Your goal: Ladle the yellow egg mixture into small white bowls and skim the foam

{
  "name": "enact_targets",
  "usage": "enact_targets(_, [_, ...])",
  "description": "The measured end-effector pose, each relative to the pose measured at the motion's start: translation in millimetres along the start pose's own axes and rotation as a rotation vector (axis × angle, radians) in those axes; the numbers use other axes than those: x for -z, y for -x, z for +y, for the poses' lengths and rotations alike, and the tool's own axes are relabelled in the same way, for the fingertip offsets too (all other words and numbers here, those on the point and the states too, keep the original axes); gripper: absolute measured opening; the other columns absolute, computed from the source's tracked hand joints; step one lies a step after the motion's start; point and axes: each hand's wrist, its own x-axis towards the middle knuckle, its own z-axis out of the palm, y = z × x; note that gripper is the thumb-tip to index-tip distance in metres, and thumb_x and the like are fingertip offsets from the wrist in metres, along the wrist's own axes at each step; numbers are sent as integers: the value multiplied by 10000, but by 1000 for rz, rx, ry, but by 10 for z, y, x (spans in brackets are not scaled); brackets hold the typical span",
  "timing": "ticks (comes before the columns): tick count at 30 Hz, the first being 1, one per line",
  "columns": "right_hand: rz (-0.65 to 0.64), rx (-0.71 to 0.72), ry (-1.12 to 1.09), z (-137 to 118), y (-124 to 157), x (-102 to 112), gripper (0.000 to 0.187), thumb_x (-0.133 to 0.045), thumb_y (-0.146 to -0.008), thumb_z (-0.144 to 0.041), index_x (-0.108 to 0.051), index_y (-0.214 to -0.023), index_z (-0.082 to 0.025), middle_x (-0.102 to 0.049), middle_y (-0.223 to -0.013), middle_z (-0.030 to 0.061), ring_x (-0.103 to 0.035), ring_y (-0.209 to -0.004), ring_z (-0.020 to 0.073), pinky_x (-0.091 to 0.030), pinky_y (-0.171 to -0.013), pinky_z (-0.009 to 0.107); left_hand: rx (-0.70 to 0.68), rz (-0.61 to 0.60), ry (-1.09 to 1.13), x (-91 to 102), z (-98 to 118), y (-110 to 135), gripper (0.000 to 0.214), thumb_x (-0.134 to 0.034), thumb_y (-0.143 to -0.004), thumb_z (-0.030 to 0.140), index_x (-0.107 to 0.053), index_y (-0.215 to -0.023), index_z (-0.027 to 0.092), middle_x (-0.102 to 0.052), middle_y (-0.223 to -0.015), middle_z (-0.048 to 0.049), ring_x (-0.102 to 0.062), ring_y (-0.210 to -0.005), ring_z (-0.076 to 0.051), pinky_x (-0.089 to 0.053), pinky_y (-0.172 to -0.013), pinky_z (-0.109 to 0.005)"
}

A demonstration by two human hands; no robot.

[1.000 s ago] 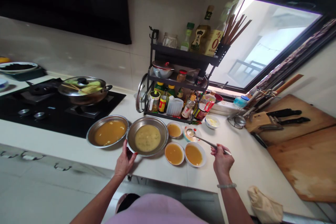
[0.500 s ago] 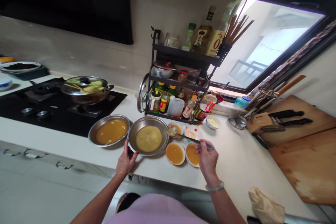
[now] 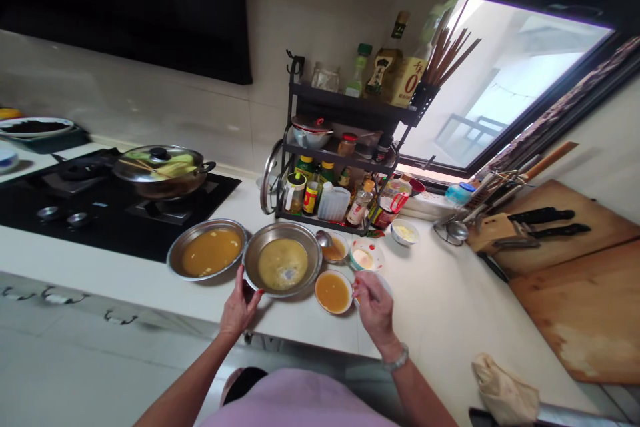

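My left hand point(image 3: 239, 307) steadies a round metal bowl point(image 3: 251, 280) of yellowish broth, thumb and fingers at its near-left rim. A bright ripple shows in the broth near the front. In my closed right hand point(image 3: 375, 307) is a metal ladle point(image 3: 324, 239), its head tilted at the bowl's right rim, beside a small bowl of orange broth point(image 3: 336, 250). Part of its handle is hard to make out. Another small bowl of orange broth point(image 3: 333, 292) stands left of my right hand. A further white bowl point(image 3: 384, 282) is partly hidden behind that hand.
Left of my bowl sits a second metal bowl of orange broth point(image 3: 211, 252). A lidded pan point(image 3: 163, 173) rests on the black stove point(image 3: 100, 213). Behind stands a rack point(image 3: 345, 159) of bottles. A red-dotted bowl point(image 3: 374, 257), knife block point(image 3: 500, 233) and cutting boards point(image 3: 565, 307) are rightward.
My right hand has moved left and nearer to me, and the ladle head has swung from over the back small bowl to the metal bowl's rim. My left hand stays put.
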Motion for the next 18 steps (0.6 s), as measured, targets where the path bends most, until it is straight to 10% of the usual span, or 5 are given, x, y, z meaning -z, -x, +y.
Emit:
enact_targets(9, [248,-337,237,621,-70,636,367,-525,-867,-482,-641,-971,-150,-642,-656,16,-612,-495,154,-536,-512,295,-1,-16,8,14,21,-5,796,-455,-882,479,-88,-1519,172,-654,-859,-46,-674,-774,-244,-509,-721,-370])
enact_targets(18, [350,-499,106,697,32,583,413,-608,-781,-546,-636,-912,-154,-648,-579,0,-610,-450,158,-533,-477,292,-2,-2,9,19,18,-3,801,-478,-866,475,-126,-1517,166,-676,-899,-67,-676,-783,-244,-507,-720,-362])
